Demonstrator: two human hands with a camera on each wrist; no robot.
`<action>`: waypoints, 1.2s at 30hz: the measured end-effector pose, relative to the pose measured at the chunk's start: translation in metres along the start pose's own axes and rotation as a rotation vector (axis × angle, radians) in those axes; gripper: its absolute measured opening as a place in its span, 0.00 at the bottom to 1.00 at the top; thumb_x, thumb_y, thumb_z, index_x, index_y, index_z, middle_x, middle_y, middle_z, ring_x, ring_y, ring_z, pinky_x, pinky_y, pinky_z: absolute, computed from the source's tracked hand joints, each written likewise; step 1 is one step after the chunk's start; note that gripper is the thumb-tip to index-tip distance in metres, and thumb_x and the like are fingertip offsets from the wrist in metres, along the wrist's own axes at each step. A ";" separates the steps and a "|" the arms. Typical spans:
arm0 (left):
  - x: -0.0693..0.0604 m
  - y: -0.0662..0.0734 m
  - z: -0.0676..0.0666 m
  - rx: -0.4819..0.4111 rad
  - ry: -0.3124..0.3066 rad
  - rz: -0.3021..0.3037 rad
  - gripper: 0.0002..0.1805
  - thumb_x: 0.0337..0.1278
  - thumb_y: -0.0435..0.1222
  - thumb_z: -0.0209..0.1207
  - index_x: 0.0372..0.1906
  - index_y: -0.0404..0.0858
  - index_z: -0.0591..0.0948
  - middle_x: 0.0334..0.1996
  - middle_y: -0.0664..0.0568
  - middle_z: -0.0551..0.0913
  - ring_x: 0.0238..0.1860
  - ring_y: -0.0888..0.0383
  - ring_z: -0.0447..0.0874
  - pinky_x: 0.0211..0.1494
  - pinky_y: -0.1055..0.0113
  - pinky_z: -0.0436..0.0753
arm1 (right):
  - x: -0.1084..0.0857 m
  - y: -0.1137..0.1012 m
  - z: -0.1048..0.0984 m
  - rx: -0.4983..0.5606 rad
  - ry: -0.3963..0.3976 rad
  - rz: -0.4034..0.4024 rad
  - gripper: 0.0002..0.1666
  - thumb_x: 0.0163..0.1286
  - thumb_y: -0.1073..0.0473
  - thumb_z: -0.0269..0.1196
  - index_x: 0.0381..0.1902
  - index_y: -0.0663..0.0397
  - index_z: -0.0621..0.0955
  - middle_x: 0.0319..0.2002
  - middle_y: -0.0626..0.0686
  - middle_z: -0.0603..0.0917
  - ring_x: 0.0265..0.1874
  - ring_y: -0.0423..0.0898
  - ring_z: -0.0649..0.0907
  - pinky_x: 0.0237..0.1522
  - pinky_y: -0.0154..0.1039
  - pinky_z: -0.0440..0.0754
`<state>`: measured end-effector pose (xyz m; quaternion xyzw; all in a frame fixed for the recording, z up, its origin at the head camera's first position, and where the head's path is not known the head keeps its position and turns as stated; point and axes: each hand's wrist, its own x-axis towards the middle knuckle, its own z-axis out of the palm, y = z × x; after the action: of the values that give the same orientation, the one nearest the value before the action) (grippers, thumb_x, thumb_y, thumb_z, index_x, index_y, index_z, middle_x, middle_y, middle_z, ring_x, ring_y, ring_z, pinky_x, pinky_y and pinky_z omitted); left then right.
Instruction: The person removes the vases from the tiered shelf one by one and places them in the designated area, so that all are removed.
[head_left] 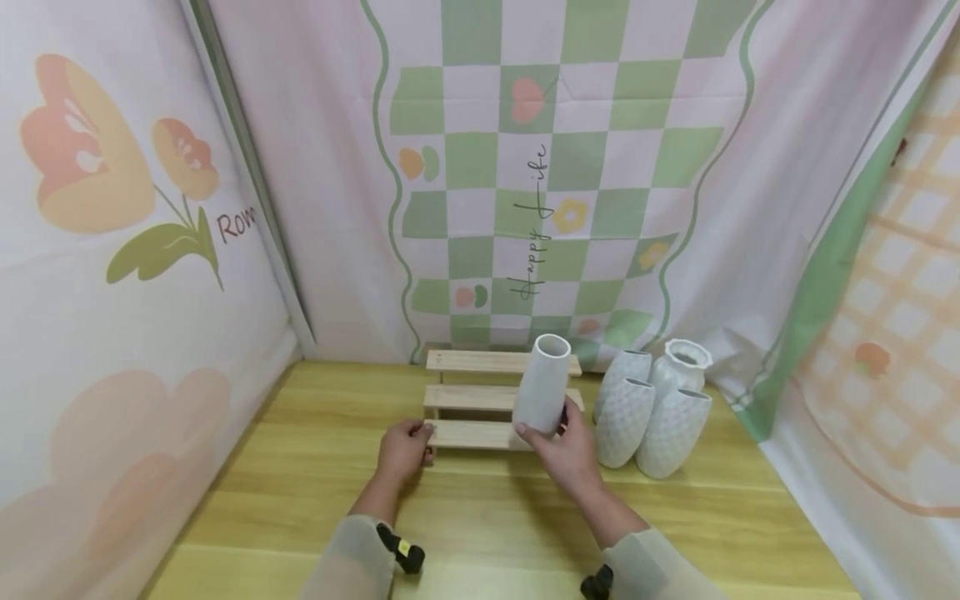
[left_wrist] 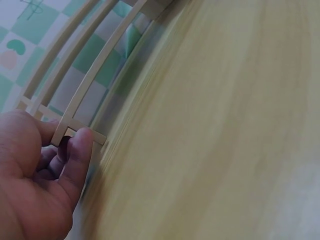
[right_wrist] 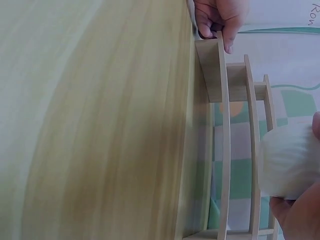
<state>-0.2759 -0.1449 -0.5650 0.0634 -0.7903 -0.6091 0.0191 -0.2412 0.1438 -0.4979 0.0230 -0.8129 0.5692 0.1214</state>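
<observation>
A white vase (head_left: 543, 387) is in my right hand (head_left: 572, 450), fingers and thumb round its lower part. It is tilted slightly and held over the right half of a three-tiered wooden rack (head_left: 468, 433). In the right wrist view the vase (right_wrist: 287, 160) hangs above the slats, its base toward them. My left hand (head_left: 403, 452) pinches the left end of the rack's front slat. The left wrist view shows the thumb and fingers of that hand (left_wrist: 45, 170) at the slat's end (left_wrist: 82, 97).
Several white textured vases stand grouped right of the rack, among them a front one (head_left: 673, 433) and one with a ruffled rim (head_left: 686, 357). The wooden table (head_left: 465, 533) runs back to a checkered green-and-white curtain (head_left: 525, 183). Patterned cloth hangs on both sides.
</observation>
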 end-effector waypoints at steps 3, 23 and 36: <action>0.000 0.000 0.000 0.002 0.002 -0.002 0.27 0.78 0.41 0.57 0.67 0.23 0.75 0.43 0.39 0.86 0.29 0.56 0.88 0.33 0.63 0.89 | -0.001 0.002 -0.002 0.001 0.010 0.000 0.56 0.58 0.51 0.81 0.77 0.60 0.63 0.69 0.63 0.73 0.69 0.61 0.74 0.70 0.59 0.72; -0.001 0.002 -0.001 0.011 0.003 -0.002 0.27 0.78 0.42 0.58 0.67 0.24 0.75 0.47 0.37 0.85 0.30 0.56 0.88 0.35 0.64 0.89 | -0.017 0.010 -0.025 -0.026 0.064 -0.008 0.54 0.58 0.52 0.81 0.74 0.63 0.66 0.67 0.66 0.74 0.67 0.65 0.75 0.68 0.61 0.74; -0.002 0.002 0.000 0.008 0.003 -0.006 0.27 0.78 0.41 0.58 0.67 0.23 0.75 0.48 0.35 0.85 0.29 0.55 0.88 0.34 0.64 0.89 | -0.024 0.017 -0.040 -0.067 0.070 0.016 0.54 0.58 0.50 0.81 0.73 0.62 0.66 0.67 0.67 0.74 0.68 0.66 0.74 0.70 0.62 0.72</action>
<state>-0.2743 -0.1444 -0.5630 0.0667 -0.7925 -0.6059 0.0185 -0.2137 0.1845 -0.5062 -0.0078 -0.8269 0.5430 0.1459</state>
